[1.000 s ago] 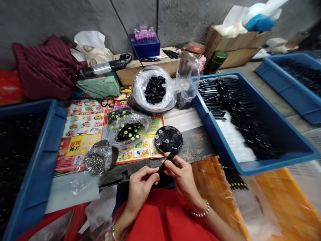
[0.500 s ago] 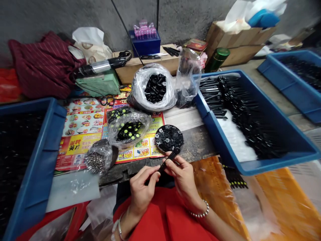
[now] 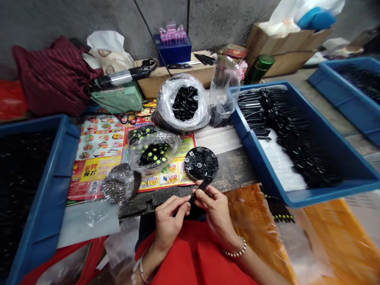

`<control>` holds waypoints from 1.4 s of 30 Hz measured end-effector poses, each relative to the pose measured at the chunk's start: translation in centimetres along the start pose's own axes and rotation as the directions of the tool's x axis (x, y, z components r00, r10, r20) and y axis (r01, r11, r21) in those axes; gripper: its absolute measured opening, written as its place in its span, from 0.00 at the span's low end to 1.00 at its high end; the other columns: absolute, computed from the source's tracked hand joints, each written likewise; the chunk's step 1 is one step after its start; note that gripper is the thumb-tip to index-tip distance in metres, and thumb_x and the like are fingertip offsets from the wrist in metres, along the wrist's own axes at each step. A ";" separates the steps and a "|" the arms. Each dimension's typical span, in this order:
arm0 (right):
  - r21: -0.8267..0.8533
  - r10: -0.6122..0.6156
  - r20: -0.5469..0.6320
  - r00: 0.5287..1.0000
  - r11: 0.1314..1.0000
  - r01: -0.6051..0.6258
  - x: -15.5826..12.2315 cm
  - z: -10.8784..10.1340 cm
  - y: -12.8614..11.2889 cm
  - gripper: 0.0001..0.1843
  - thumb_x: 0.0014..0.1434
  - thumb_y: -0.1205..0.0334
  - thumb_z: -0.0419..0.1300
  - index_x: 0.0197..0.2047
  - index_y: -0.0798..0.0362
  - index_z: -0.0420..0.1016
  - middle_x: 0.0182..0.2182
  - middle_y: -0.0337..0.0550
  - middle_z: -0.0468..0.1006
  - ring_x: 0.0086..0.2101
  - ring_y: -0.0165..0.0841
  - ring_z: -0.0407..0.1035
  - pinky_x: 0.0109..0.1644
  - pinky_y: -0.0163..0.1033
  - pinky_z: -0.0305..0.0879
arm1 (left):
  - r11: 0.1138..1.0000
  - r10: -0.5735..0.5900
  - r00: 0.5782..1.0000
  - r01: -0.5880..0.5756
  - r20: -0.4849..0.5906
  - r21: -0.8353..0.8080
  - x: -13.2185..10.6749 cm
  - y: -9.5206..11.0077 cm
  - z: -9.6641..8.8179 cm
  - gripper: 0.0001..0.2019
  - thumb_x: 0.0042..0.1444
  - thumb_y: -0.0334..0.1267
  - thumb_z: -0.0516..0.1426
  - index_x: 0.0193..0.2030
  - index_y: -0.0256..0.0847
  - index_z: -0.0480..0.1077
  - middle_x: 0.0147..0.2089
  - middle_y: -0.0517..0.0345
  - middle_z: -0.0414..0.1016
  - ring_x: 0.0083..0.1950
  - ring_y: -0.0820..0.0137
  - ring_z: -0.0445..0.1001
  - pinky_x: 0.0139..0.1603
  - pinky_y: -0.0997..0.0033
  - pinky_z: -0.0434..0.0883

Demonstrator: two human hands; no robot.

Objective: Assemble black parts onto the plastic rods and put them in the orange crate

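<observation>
Between my two hands is a slim black clip with a round end, probably a hair clip, tilted up to the right. My left hand pinches its lower end between thumb and fingers. Nearer the round end, my right hand grips it, fingers curled around. Just beyond the clip's tip stands a round dish of flat black discs. To the left lie an open plastic bag of black pieces with yellow-green dots and a bag of small metal pins or springs.
A blue bin on the right holds rows of black clips on white lining; another blue bin is at left. A bag of black parts sits behind the dish. A heat-gun-like tool rests on a green box.
The view has shifted slightly. Both hands keep nearly the same hold on the black clip, with hardly any visible movement.
</observation>
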State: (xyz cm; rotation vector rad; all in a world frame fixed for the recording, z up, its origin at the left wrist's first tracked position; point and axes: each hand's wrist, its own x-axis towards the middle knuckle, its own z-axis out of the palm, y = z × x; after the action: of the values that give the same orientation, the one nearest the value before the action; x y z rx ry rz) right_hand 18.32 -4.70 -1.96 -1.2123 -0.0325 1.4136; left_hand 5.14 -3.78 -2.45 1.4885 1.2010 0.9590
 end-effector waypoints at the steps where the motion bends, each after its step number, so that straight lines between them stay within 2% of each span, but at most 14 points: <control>1: -0.004 -0.001 0.000 1.000 1.000 0.001 0.0 0.0 0.0 0.19 0.38 0.61 0.76 0.36 0.56 0.81 0.27 0.37 0.79 0.23 0.23 0.70 0.26 0.25 0.67 | 1.000 -0.011 1.000 0.011 -0.004 -0.010 0.0 0.0 0.0 0.08 0.55 0.29 0.60 0.40 0.39 0.80 0.28 0.58 0.76 0.24 0.74 0.75 0.26 0.79 0.72; 6: -0.034 -0.021 -0.011 1.000 0.999 0.020 -0.1 0.0 0.0 0.22 0.40 0.60 0.75 0.41 0.54 0.81 0.28 0.39 0.80 0.25 0.25 0.71 0.27 0.27 0.68 | 0.998 -0.048 0.999 0.047 -0.025 -0.038 0.1 0.1 0.1 0.07 0.54 0.29 0.60 0.38 0.38 0.80 0.26 0.59 0.75 0.24 0.73 0.76 0.25 0.79 0.73; 15: -0.119 -0.088 0.018 0.996 0.989 0.089 -0.3 -0.3 0.1 0.17 0.45 0.59 0.72 0.40 0.54 0.81 0.32 0.40 0.81 0.29 0.28 0.72 0.31 0.30 0.69 | 0.985 -0.139 0.990 0.138 -0.003 -0.100 0.5 0.3 0.0 0.06 0.52 0.32 0.62 0.36 0.37 0.80 0.26 0.59 0.74 0.23 0.72 0.76 0.25 0.77 0.75; 21: -0.051 -0.063 0.109 0.992 0.996 0.069 0.0 -0.6 -0.3 0.15 0.44 0.62 0.73 0.38 0.53 0.81 0.31 0.41 0.83 0.31 0.31 0.74 0.36 0.34 0.70 | 0.948 -0.229 0.973 0.230 0.027 -0.219 0.4 0.2 0.1 0.10 0.54 0.35 0.61 0.42 0.36 0.77 0.37 0.51 0.81 0.29 0.68 0.80 0.33 0.71 0.80; 24: -0.042 -0.056 0.162 0.985 0.997 0.064 0.3 -1.1 -0.5 0.13 0.43 0.63 0.73 0.35 0.53 0.81 0.31 0.41 0.83 0.33 0.33 0.75 0.39 0.36 0.70 | 0.983 -0.139 0.990 0.142 0.031 -0.118 0.2 0.3 0.0 0.08 0.56 0.33 0.59 0.42 0.37 0.77 0.36 0.52 0.80 0.29 0.69 0.79 0.31 0.73 0.79; 27: 0.034 -0.016 0.193 0.981 0.999 0.009 0.6 -1.7 -0.6 0.13 0.41 0.65 0.74 0.33 0.53 0.81 0.30 0.40 0.83 0.34 0.34 0.76 0.43 0.37 0.70 | 0.993 0.087 0.996 -0.087 0.010 0.082 0.1 0.5 -0.2 0.08 0.57 0.28 0.58 0.42 0.39 0.76 0.36 0.54 0.80 0.33 0.69 0.79 0.34 0.74 0.78; 30: 0.127 0.020 0.226 0.974 0.991 -0.049 0.6 -2.2 -0.5 0.13 0.40 0.66 0.75 0.32 0.51 0.80 0.30 0.37 0.82 0.37 0.34 0.76 0.47 0.38 0.70 | 0.923 0.308 0.951 -0.304 0.018 0.235 0.0 0.7 -0.4 0.12 0.56 0.24 0.57 0.44 0.40 0.75 0.38 0.54 0.80 0.39 0.68 0.79 0.42 0.73 0.76; 32: 0.150 0.035 0.248 0.968 0.986 -0.074 0.4 -2.5 -0.4 0.14 0.40 0.65 0.75 0.32 0.50 0.80 0.32 0.37 0.81 0.40 0.35 0.76 0.49 0.38 0.69 | 0.876 0.396 0.918 -0.388 0.032 0.288 -0.1 0.6 -0.5 0.14 0.56 0.22 0.57 0.46 0.41 0.74 0.39 0.53 0.80 0.40 0.68 0.78 0.43 0.72 0.75; 35: 0.130 0.058 0.258 0.964 0.987 -0.094 0.1 -2.9 -0.3 0.16 0.41 0.64 0.75 0.35 0.51 0.80 0.36 0.41 0.82 0.42 0.36 0.75 0.50 0.39 0.69 | 0.835 0.452 0.891 -0.439 0.042 0.332 -0.2 0.4 -0.6 0.16 0.56 0.22 0.58 0.49 0.42 0.73 0.40 0.53 0.80 0.41 0.67 0.79 0.43 0.71 0.75; 38: 0.097 0.058 0.251 0.966 0.992 -0.085 -0.2 -2.9 -0.3 0.16 0.42 0.62 0.75 0.36 0.53 0.81 0.37 0.44 0.82 0.41 0.36 0.75 0.48 0.39 0.70 | 0.843 0.440 0.897 -0.430 0.044 0.323 -0.2 0.2 -0.6 0.16 0.56 0.22 0.58 0.48 0.43 0.73 0.40 0.53 0.80 0.41 0.67 0.79 0.44 0.70 0.76; 42: 0.067 0.007 0.247 0.969 0.997 -0.024 -0.3 -2.7 -0.5 0.12 0.42 0.62 0.75 0.31 0.52 0.80 0.33 0.41 0.80 0.38 0.35 0.75 0.45 0.38 0.71 | 0.870 0.415 0.909 -0.407 0.033 0.279 -0.2 0.2 -0.6 0.14 0.56 0.23 0.58 0.47 0.42 0.74 0.39 0.54 0.80 0.40 0.68 0.79 0.42 0.72 0.76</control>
State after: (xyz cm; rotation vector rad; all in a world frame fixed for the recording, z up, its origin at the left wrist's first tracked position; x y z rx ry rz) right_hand 20.38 -6.43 -2.65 -0.9763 -0.1451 1.5597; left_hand 4.59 -3.85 -2.16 2.0216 1.0907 1.1256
